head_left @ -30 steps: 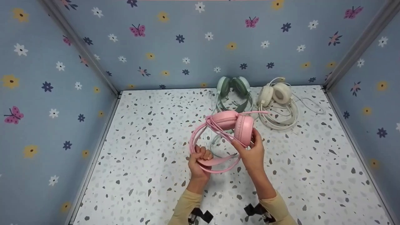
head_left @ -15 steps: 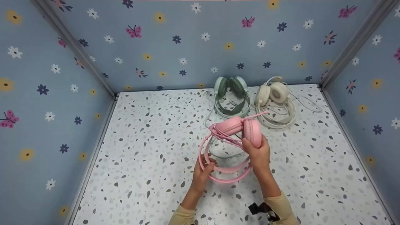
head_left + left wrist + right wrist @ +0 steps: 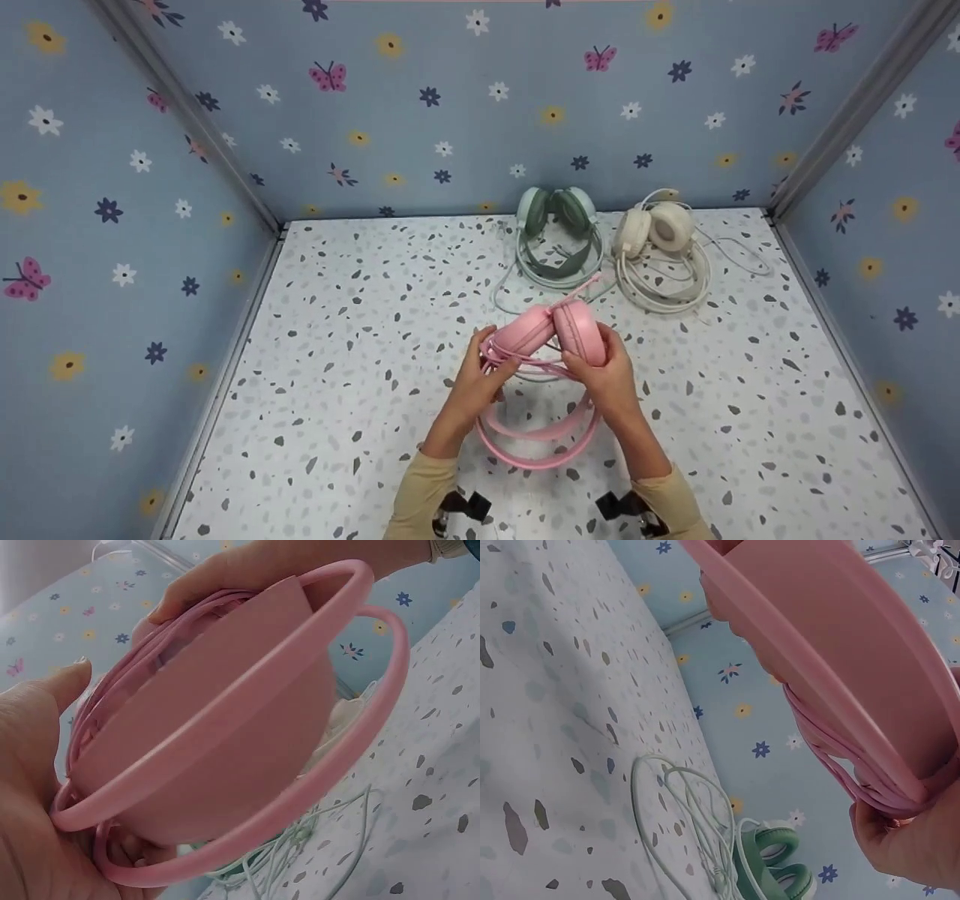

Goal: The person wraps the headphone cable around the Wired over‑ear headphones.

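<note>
A pair of pink headphones [image 3: 579, 330] hangs above the tabletop between both hands, ear cups away from the body and double headband nearer. My left hand [image 3: 476, 382] grips the left cup with the thin pink cable [image 3: 525, 361] wound by it. Around the right cup's outer side, my right hand [image 3: 613, 375] curls its fingers and thumb. A thin pink boom [image 3: 576, 292] sticks out past the cups. In the left wrist view the wide inner band [image 3: 225, 720] and two outer tubes fill the middle, hiding most of the cups.
Green headphones [image 3: 534, 214] rest against the patterned back wall [image 3: 405, 112], their pale cord running forward beneath the pink pair. To their right lie cream headphones [image 3: 671, 226] with a coiled cable. Side walls flank the speckled tabletop [image 3: 360, 337].
My left hand has let go of the headband and taken hold of the left cup and cable. The pink headphones have come nearer the body. The green and cream pairs stay put.
</note>
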{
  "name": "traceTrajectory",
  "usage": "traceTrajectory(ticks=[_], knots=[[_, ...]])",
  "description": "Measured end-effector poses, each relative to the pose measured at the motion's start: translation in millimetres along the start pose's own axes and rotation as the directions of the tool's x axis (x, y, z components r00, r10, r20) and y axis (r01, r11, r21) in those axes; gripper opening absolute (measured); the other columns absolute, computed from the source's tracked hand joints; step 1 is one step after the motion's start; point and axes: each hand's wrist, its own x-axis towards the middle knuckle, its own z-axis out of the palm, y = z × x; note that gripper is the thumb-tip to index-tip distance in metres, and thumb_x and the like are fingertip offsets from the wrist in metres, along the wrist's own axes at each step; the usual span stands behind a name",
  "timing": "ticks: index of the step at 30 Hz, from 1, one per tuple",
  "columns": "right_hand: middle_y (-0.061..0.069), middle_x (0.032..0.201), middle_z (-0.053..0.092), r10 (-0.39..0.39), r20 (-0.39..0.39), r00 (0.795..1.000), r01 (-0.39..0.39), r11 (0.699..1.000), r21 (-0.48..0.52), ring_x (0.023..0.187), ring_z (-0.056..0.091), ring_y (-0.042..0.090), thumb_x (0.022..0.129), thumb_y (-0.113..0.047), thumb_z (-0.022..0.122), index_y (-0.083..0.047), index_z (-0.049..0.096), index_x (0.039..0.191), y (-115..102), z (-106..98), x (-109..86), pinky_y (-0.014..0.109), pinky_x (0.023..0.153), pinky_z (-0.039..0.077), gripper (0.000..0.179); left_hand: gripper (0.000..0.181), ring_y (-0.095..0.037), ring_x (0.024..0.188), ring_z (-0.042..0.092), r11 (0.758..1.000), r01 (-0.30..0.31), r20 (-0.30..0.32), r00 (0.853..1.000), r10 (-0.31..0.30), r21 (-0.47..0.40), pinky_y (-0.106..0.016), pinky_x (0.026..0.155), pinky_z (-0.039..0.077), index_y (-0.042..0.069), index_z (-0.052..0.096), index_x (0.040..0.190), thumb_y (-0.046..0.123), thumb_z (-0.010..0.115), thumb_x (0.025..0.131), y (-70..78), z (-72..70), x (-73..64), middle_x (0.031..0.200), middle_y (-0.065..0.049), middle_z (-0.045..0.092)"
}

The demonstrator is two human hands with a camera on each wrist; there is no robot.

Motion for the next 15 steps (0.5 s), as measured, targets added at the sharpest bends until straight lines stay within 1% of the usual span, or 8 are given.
traceTrajectory(ticks=[2, 3, 4, 6, 9, 11, 13, 15], knots=[[0.017, 0.124, 0.054, -0.002, 0.01, 1.0, 0.003, 1.0, -0.026, 0.104, 0.055, 0.026, 0.083, -0.019, 0.078, 0.001, 0.041, 0.139, 0, 0, 1.0, 0.026, 0.084, 0.05, 0.07, 0.078, -0.012, 0.054, 0.041, 0.999, 0.012, -0.017, 1.0, -0.012, -0.032, -0.024, 0.047, 0.036, 0.012, 0.025, 0.15, 0.031, 0.07, 0.09, -1.9, 1.1, 2.6, 0.111, -0.012, 0.058], [0.017, 0.123, 0.054, -0.001, 0.013, 1.0, 0.001, 0.999, -0.034, 0.104, 0.055, 0.026, 0.083, -0.019, 0.078, 0.0, 0.041, 0.138, 1, 0, 1.3, 0.026, 0.083, 0.05, 0.07, 0.076, -0.01, 0.052, 0.038, 0.999, 0.02, -0.026, 0.999, -0.021, -0.035, -0.023, 0.045, 0.033, 0.012, 0.027, 0.149, 0.031, 0.071, 0.09, -2.9, 1.7, 3.3, 0.103, -0.011, 0.059], [0.017, 0.122, 0.055, -0.001, 0.013, 1.0, 0.002, 0.999, -0.045, 0.103, 0.055, 0.026, 0.083, -0.02, 0.078, 0.0, 0.041, 0.138, 1, 0, 1.4, 0.026, 0.083, 0.05, 0.069, 0.073, -0.009, 0.05, 0.035, 0.999, 0.027, -0.03, 0.999, -0.028, -0.038, -0.022, 0.045, 0.032, 0.011, 0.031, 0.146, 0.032, 0.071, 0.089, -3.9, 2.3, 3.9, 0.094, -0.009, 0.058], [0.016, 0.12, 0.055, -0.006, 0.0, 1.0, 0.006, 0.998, -0.065, 0.101, 0.056, 0.026, 0.082, -0.021, 0.078, 0.0, 0.043, 0.136, 2, 0, 1.6, 0.027, 0.081, 0.051, 0.067, 0.066, -0.007, 0.049, 0.034, 0.999, 0.034, -0.043, 0.998, -0.036, -0.041, -0.021, 0.044, 0.031, 0.006, 0.039, 0.14, 0.032, 0.072, 0.089, -5.5, 3.1, 4.2, 0.085, -0.006, 0.055], [0.015, 0.115, 0.058, -0.02, -0.035, 0.999, 0.015, 0.993, -0.117, 0.096, 0.057, 0.025, 0.08, -0.025, 0.08, 0.0, 0.047, 0.131, 3, 1, -0.3, 0.028, 0.077, 0.052, 0.066, 0.06, -0.008, 0.047, 0.037, 0.998, 0.055, -0.062, 0.996, -0.057, -0.045, -0.022, 0.044, 0.035, 0.0, 0.046, 0.129, 0.033, 0.073, 0.087, -9.8, 3.2, 2.9, 0.081, -0.003, 0.049], [0.014, 0.111, 0.061, -0.031, -0.067, 0.997, 0.019, 0.984, -0.176, 0.093, 0.059, 0.023, 0.078, -0.03, 0.082, 0.0, 0.051, 0.127, 3, 3, -1.7, 0.028, 0.074, 0.052, 0.065, 0.058, -0.009, 0.047, 0.042, 0.996, 0.071, -0.071, 0.995, -0.075, -0.05, -0.022, 0.045, 0.039, -0.003, 0.047, 0.124, 0.034, 0.073, 0.087, -12.0, 2.8, 1.5, 0.081, -0.004, 0.048], [0.012, 0.106, 0.063, -0.046, -0.097, 0.994, 0.021, 0.969, -0.246, 0.088, 0.061, 0.021, 0.077, -0.036, 0.083, 0.0, 0.055, 0.123, 2, 5, -2.3, 0.03, 0.071, 0.052, 0.065, 0.059, -0.011, 0.046, 0.048, 0.996, 0.08, -0.086, 0.993, -0.084, -0.05, -0.023, 0.045, 0.042, -0.003, 0.047, 0.123, 0.035, 0.073, 0.087, -13.3, 2.7, 0.7, 0.084, -0.006, 0.05], [0.011, 0.1, 0.065, -0.062, -0.134, 0.989, 0.016, 0.948, -0.317, 0.084, 0.062, 0.019, 0.075, -0.043, 0.083, -0.001, 0.058, 0.117, 2, 6, -1.9, 0.032, 0.069, 0.051, 0.064, 0.06, -0.011, 0.047, 0.049, 0.996, 0.081, -0.103, 0.991, -0.085, -0.048, -0.024, 0.046, 0.045, -0.003, 0.047, 0.122, 0.037, 0.073, 0.086, -13.6, 3.1, 1.2, 0.087, -0.007, 0.051]])
